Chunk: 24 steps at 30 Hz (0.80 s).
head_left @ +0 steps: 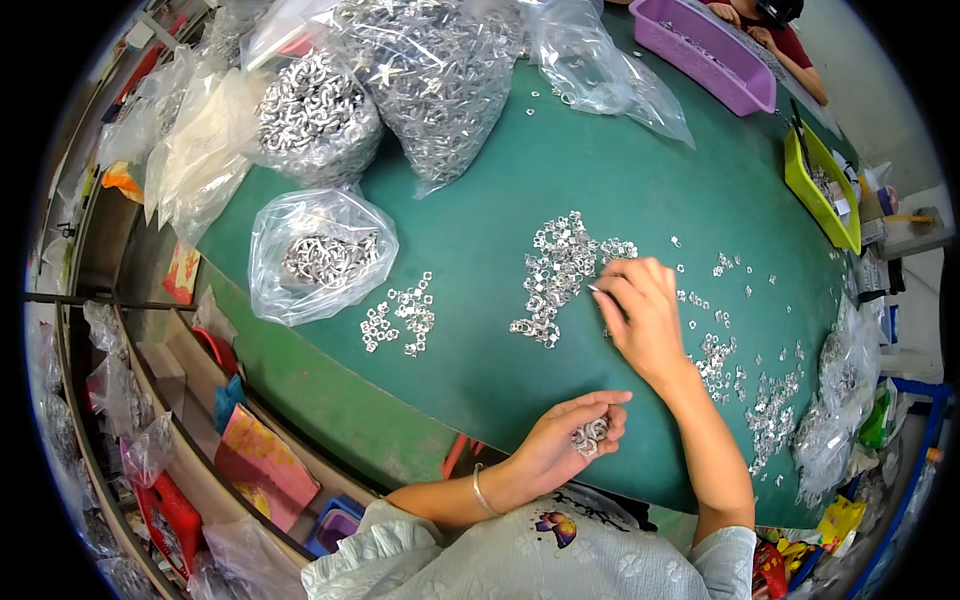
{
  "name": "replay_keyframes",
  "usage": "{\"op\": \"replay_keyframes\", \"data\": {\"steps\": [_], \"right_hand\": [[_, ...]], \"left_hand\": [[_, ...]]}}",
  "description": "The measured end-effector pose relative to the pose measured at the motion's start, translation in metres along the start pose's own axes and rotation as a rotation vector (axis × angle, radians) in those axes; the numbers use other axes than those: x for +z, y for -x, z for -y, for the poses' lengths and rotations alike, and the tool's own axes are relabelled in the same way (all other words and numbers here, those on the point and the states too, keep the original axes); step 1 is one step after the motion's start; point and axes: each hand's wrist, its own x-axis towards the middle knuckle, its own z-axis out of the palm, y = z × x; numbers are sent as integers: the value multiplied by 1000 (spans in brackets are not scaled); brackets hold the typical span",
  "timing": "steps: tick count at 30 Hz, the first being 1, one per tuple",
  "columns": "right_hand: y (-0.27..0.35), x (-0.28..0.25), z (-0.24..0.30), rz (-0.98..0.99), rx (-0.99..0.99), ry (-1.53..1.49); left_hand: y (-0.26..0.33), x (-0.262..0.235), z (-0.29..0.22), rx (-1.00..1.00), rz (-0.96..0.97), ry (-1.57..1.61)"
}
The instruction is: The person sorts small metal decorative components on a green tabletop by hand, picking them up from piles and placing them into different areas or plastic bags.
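My left hand [560, 437] is cupped near the table's front edge, its fingers curled around several silvery curved metal pieces [590, 436]. My right hand [643, 305] reaches over the table at the right side of a heap of small silvery metal pieces [560, 262]. Its thumb and forefinger are bent toward each other beside the heap; whatever lies between them is too small to tell. A smaller cluster of similar pieces [400, 315] lies to the left. More loose pieces [775, 412] are scattered right of my right forearm.
An opened clear bag [335, 262] of metal pieces sits at the left of the green table [460, 370]. Large filled bags [430, 90] stand behind it. A purple basket [705, 55] and yellow-green basket [822, 185] line the far right. Another person's hand [762, 38] shows beyond.
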Motion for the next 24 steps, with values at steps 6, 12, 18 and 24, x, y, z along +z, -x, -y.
{"op": "replay_keyframes", "data": {"steps": [6,12,18,24], "right_hand": [[6,-36,22,423,183,-510],[-14,17,17,162,-79,-122],[4,0,2,109,-93,-84],[7,0,8,139,-45,-82]], "left_hand": [[7,23,-15,252,-336,84],[8,-3,-5,142,24,-80],[10,-8,-3,164,-17,-83],[11,0,-8,120,-52,6]]}}
